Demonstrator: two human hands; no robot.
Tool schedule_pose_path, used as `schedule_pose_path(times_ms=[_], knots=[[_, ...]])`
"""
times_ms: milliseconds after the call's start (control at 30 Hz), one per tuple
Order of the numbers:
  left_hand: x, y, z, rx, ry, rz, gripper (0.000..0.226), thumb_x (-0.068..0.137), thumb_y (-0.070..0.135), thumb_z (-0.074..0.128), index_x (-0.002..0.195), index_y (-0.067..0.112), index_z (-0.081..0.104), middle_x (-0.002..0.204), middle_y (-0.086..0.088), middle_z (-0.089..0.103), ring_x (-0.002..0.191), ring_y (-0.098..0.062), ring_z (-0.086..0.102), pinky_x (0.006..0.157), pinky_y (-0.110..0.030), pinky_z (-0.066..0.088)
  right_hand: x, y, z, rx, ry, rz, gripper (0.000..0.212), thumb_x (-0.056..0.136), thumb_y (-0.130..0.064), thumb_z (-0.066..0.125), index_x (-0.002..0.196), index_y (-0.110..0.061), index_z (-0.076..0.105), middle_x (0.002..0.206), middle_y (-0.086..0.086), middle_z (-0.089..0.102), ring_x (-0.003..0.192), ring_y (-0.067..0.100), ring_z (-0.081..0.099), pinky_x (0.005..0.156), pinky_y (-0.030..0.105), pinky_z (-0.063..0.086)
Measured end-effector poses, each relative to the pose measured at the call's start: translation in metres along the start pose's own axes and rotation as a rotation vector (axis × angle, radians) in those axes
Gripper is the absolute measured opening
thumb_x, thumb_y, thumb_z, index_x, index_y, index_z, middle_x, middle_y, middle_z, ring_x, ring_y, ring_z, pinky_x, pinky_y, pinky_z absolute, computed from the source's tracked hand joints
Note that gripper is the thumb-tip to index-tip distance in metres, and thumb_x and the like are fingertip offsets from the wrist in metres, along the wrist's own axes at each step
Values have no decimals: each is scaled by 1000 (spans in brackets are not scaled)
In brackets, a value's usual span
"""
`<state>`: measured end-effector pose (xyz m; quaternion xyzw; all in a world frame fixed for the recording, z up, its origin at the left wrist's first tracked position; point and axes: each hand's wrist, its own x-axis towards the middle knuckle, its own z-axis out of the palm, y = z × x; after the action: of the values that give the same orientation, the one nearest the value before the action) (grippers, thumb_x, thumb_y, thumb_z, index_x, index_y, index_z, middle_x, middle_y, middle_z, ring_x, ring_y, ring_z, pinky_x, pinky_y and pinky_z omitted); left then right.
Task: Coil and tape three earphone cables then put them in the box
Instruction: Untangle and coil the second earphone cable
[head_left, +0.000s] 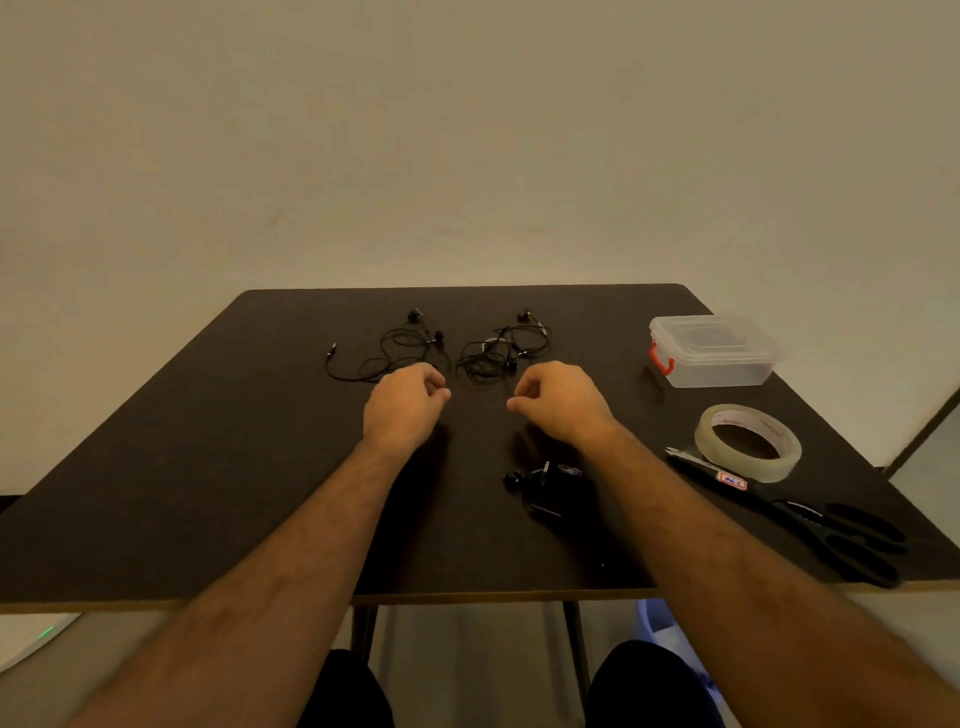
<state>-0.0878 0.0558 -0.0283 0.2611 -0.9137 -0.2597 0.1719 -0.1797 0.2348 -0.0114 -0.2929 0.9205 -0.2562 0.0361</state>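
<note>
Hands (402, 402) (558, 400) over table (208, 467), fingers curled (grip seemingly empty); two earphone tangles (395, 348) (501, 353) beyond.

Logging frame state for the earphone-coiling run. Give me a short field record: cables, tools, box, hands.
loose cables: two tangled black earphone cables, left cable and right cable, at the far middle of the table
third cable: dark bundle near the right forearm, taping unclear
box: clear, lid on, red latch, far right
tape roll: flat, right side
scissors: right, near edge
left hand: fingers curled, nothing visible in grip
right hand: same
</note>
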Motion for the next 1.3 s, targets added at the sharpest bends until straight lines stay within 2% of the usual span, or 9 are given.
schedule_pose_path(times_ms=[267, 467, 567, 700, 800, 933, 1100, 1200, 1300], knots=[[52, -32, 1, 214, -35, 70, 49, 91, 31, 67, 137, 24, 54, 134, -3, 56, 120, -26, 56, 97, -43, 50, 49, -43, 27, -42, -52, -94, 23, 89, -30, 70, 110, -21, 68, 108, -1, 69, 99, 15, 64, 88, 37, 55], [65, -36, 10, 304, -62, 124, 26, 96, 34, 61, 116, 20, 66, 119, -7, 56, 102, -26, 60, 82, -38, 49, 69, -62, 45, -63, -104, -117, 32, 90, -26, 70, 121, -21, 62, 116, 1, 66, 105, 18, 62, 90, 37, 54], [63, -37, 8, 324, -76, 117, 19, 97, 33, 59, 110, 20, 64, 115, -6, 56, 97, -23, 60, 78, -37, 49, 72, -66, 52, -80, -119, -115, 39, 90, -23, 69, 127, -21, 58, 122, 2, 64, 108, 18, 61, 93, 37, 53], [55, -36, -2, 311, -113, 101, 19, 101, 32, 52, 111, 18, 60, 112, -6, 56, 92, -21, 57, 78, -37, 49, 68, -71, 54, -85, -124, -132, 47, 90, -21, 70, 134, -20, 54, 130, 4, 60, 112, 20, 59, 93, 35, 50], [47, -31, -17, 235, -109, 119, 15, 102, 31, 48, 105, 19, 57, 99, -2, 62, 85, -18, 56, 71, -36, 44, 60, -78, 51, -84, -91, -168, 54, 88, -20, 71, 138, -20, 50, 132, 7, 57, 113, 24, 59, 92, 37, 50], [30, -12, -47, 130, -75, 179, 14, 102, 31, 48, 101, 20, 58, 91, 1, 61, 83, -18, 57, 69, -36, 43, 44, -91, 39, -68, -31, -228, 46, 88, -13, 66, 131, -22, 54, 124, 5, 62, 103, 22, 61, 82, 36, 52], [2, 20, -91, 63, -40, 254, 12, 96, 29, 51, 94, 22, 61, 88, 2, 64, 80, -16, 58, 67, -32, 42, 14, -109, 2, 18, 113, -288, 15, 91, -15, 58, 104, -17, 65, 99, 4, 69, 89, 22, 62, 74, 39, 52], [-17, 41, -119, 17, 34, 291, 12, 94, 27, 53, 92, 21, 63, 88, 2, 65, 81, -17, 58, 67, -31, 42, -7, -120, -27, 62, 186, -318, 13, 95, -19, 54, 95, -17, 67, 85, 2, 66, 77, 20, 58, 64, 34, 45], [-38, 60, -146, -43, 110, 336, 15, 93, 26, 55, 94, 18, 67, 86, 5, 64, 81, -15, 58, 65, -27, 42, -30, -131, -55, 87, 239, -359, 18, 98, -27, 53, 99, -16, 68, 77, -4, 60, 71, 18, 56, 61, 30, 43]])
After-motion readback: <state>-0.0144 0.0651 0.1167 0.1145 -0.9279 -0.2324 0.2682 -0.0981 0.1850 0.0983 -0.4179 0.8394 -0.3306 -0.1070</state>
